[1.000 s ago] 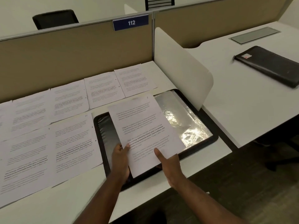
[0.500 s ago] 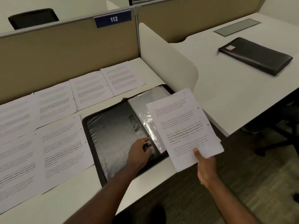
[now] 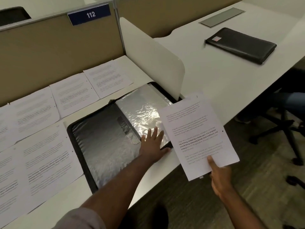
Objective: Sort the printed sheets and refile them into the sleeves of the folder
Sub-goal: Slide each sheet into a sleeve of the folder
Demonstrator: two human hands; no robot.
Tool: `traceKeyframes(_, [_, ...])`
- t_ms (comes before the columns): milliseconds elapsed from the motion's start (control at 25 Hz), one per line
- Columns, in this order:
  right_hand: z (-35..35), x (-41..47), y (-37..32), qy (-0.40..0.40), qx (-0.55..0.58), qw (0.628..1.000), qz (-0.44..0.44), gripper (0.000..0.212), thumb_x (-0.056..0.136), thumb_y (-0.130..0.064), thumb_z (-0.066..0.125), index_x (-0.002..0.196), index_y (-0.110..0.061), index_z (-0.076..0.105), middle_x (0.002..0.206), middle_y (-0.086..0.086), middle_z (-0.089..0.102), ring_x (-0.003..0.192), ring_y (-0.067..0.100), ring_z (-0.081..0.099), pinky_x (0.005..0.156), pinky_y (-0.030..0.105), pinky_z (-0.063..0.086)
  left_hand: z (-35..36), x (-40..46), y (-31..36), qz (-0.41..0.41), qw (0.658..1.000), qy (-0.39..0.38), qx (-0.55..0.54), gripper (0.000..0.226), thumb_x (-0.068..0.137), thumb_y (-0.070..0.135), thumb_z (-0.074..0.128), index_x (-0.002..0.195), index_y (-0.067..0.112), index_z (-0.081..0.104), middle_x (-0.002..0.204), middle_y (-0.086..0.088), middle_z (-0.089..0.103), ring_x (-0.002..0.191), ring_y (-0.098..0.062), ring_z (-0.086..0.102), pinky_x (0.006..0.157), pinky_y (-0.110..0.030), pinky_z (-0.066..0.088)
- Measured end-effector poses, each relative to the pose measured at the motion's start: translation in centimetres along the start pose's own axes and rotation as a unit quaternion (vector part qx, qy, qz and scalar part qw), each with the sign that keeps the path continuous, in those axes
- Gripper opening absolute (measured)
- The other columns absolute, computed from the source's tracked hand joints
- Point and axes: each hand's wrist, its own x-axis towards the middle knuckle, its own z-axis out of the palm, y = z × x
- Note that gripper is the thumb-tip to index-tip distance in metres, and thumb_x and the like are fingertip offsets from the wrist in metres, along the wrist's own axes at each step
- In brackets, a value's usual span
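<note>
**Sheet held ready over the open folder**

Folder (image 3: pixel 105 142) lies open on the surface (image 3: pixel 54 210), its crinkled clear sleeve (image 3: pixel 142 111) uppermost on the right half. The left hand (image 3: pixel 152 144) rests flat on the sleeve's near end, fingers straight and spread, holding nothing. The right hand (image 3: pixel 219 177) pinches the bottom edge of a printed sheet (image 3: pixel 198 134), thumb on top, and holds it just off the surface's front edge, right of the folder and tilted.

To do this step well, the left hand probably needs to find and lift the sleeve's open lip (which side it opens on cannot be told here), then the sheet should go in corner first, square to the sleeve, so the thin plastic does not buckle.

Room is tight: the white divider panel (image 3: pixel 151 63) stands just beside the folder's far right corner, and the laid-out sheets (image 3: pixel 39 156) touch the folder's left edge. The free space is toward the person, over the floor.
</note>
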Motion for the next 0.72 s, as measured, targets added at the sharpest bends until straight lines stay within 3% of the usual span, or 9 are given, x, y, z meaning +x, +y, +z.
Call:
traceKeyframes(160, [0.5,0.0,0.1,0.009,0.017,1.000,-0.008,0.061,0.080,-0.009,0.066,0.137,-0.019,0.047,0.126,0.007,0.061,0.117,0.024,0.058,0.099,0.051,0.048,-1.0,0.6,0.5,0.023,0.996,0.048,0.069,0.059,0.096,0.050,0.044,0.146,0.021,0.033,0.156,-0.005,0.031,0.144,-0.032,0.024,0.114,-0.057,0.019])
traceKeyframes(280, [0.5,0.0,0.2,0.008,0.025,1.000,-0.010,0.064,0.078,-0.010,0.066,0.138,-0.019,0.046,0.128,0.008,0.060,0.119,0.025,0.058,0.099,0.051,0.048,-1.2,1.2,1.1,0.066,0.988,0.066,0.122,0.043,0.098,0.036,0.038,0.135,0.015,0.048,0.137,-0.007,0.053,0.128,-0.027,0.046,0.107,-0.047,0.033])
traceKeyframes(480, [0.0,0.0,0.5,0.009,0.030,0.999,-0.014,0.059,0.085,-0.002,0.063,0.138,-0.023,0.045,0.129,0.006,0.059,0.119,0.023,0.057,0.093,0.043,0.053,-1.0,1.0,2.4,0.057,0.994,0.054,0.082,0.054,0.095,0.056,0.046,0.125,0.012,0.056,0.120,-0.011,0.062,0.116,-0.028,0.055,0.089,-0.042,0.046])
traceKeyframes(600, [0.2,0.0,0.0,0.004,0.034,0.999,-0.017,0.067,0.077,-0.013,0.069,0.139,-0.022,0.045,0.128,0.005,0.060,0.118,0.022,0.058,0.089,0.039,0.054,0.1,0.1,2.8,0.065,0.992,0.076,0.080,0.040,0.098,0.042,0.051,0.123,0.012,0.059,0.118,-0.012,0.065,0.118,-0.031,0.058,0.085,-0.042,0.050])
traceKeyframes(720, [0.5,0.4,-0.2,0.006,0.032,0.999,-0.016,0.057,0.086,-0.003,0.063,0.137,-0.021,0.046,0.125,0.005,0.061,0.116,0.022,0.058,0.093,0.041,0.052,-0.2,-1.0,2.6,0.074,0.986,0.137,0.064,0.010,0.092,0.021,0.061,0.095,0.013,0.067,0.089,-0.009,0.071,0.088,-0.029,0.070,0.063,-0.033,0.051])
